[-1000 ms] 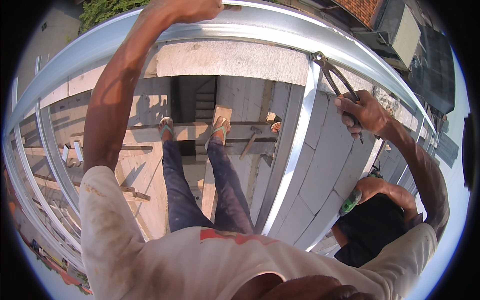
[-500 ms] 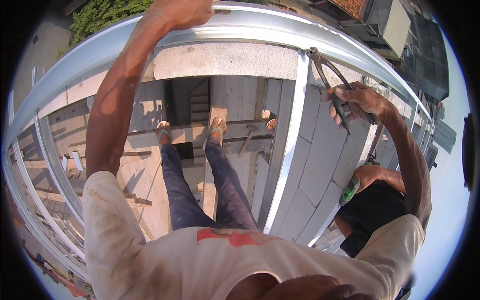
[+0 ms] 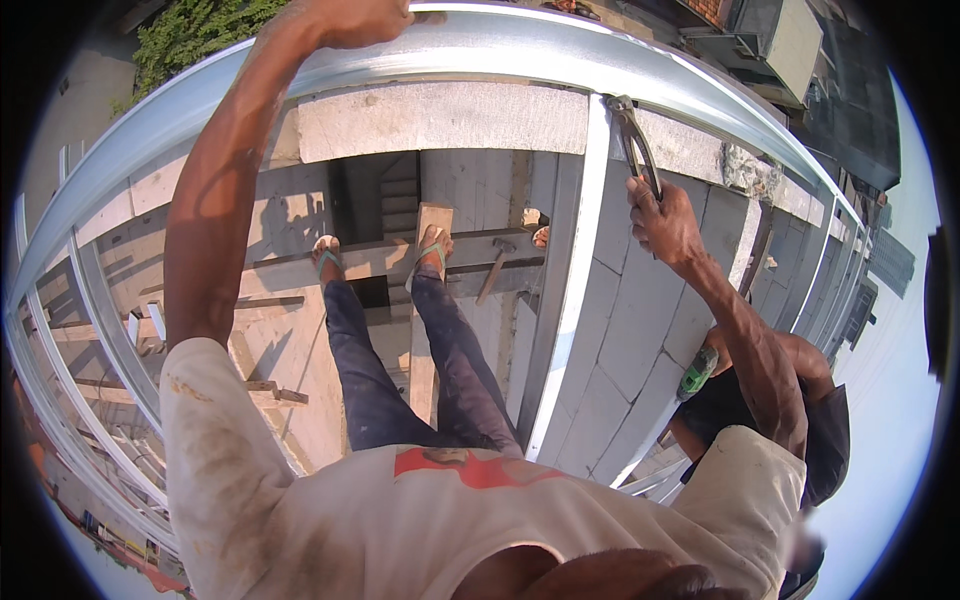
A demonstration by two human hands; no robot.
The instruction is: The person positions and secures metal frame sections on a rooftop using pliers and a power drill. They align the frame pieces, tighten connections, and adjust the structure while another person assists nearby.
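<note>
Pincers (image 3: 625, 114) upper right of centre, gripped in right hand (image 3: 665, 225), head above it at top of metal stud (image 3: 588, 200). Left hand (image 3: 362, 20), upper left, curled at metal channel's (image 3: 470, 50) top edge.

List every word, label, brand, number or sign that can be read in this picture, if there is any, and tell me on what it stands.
No text can be read in this view.
Off-white T-shirt: red chest print, no readable letters.
Pincers in the right hand: no readable mark.
Green power tool: any label is too small to read.
</note>
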